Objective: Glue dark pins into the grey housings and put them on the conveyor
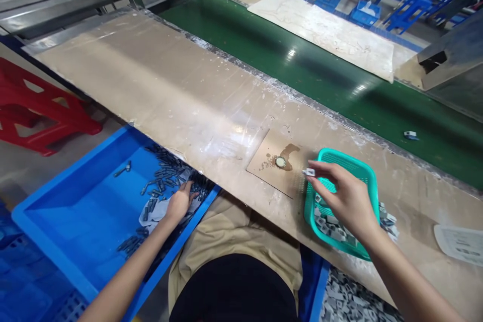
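Observation:
My right hand [345,196] pinches a small light-grey plastic piece with a square opening [310,172] between thumb and forefinger, above the left rim of a green perforated basket [322,231]. Inside the basket lie several similar grey pieces [332,220]. My left hand [180,204] reaches into a large blue bin [94,186], its fingers apart among small dark rod-shaped parts [162,176] and touching the pile; its fingertips are partly hidden. On a brown cardboard sheet [260,161] between my hands sits a small round pale-topped object [280,162], with a wet-looking stain around it.
A green conveyor belt [234,35] runs behind the worktable [151,80], carrying one small piece [410,135]. Grey pieces fill a container [350,297] below the table edge. A translucent tray [458,244] lies at right, a red stool [49,110] at left.

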The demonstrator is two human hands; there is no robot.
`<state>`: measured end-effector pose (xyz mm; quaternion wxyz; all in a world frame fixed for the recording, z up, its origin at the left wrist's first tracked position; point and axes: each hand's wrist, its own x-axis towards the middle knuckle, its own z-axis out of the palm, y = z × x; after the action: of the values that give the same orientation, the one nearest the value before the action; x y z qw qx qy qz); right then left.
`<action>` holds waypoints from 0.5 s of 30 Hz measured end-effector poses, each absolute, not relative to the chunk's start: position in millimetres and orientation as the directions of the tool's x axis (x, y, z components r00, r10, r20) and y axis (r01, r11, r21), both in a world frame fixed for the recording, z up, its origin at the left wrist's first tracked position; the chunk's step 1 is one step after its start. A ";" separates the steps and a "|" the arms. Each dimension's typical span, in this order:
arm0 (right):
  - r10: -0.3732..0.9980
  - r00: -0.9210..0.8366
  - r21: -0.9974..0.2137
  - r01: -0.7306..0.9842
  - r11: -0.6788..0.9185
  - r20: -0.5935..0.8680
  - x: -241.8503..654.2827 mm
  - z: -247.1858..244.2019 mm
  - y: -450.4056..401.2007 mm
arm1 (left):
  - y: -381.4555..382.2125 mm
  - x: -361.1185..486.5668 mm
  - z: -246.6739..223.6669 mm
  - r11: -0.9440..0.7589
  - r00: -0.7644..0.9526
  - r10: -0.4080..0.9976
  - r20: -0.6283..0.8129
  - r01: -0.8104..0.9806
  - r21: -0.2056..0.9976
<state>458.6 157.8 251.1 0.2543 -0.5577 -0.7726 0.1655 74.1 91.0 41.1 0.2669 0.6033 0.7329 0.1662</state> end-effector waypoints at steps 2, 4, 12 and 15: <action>0.931 -0.290 -0.516 0.775 0.365 0.222 443.3 249.5 173.2 | 96.8 74.8 38.3 0.239 -0.148 0.968 -0.201 0.778 0.581; 0.915 -0.337 -0.478 0.781 0.403 0.220 432.0 246.2 185.4 | 99.4 74.5 36.9 0.270 -0.179 0.961 -0.209 0.755 0.598; 0.896 -0.419 -0.420 0.794 0.439 0.143 423.5 229.0 200.0 | 98.8 74.8 42.6 0.277 -0.180 0.961 -0.211 0.634 0.721; 0.903 -0.415 -0.419 0.804 0.422 0.113 423.7 226.8 200.3 | 105.7 74.4 38.7 0.354 -0.242 0.934 -0.261 0.541 0.763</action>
<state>423.7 200.3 226.8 0.1629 -0.5159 -0.8273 0.1514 74.4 105.7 38.7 0.3606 0.4988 0.7394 0.2728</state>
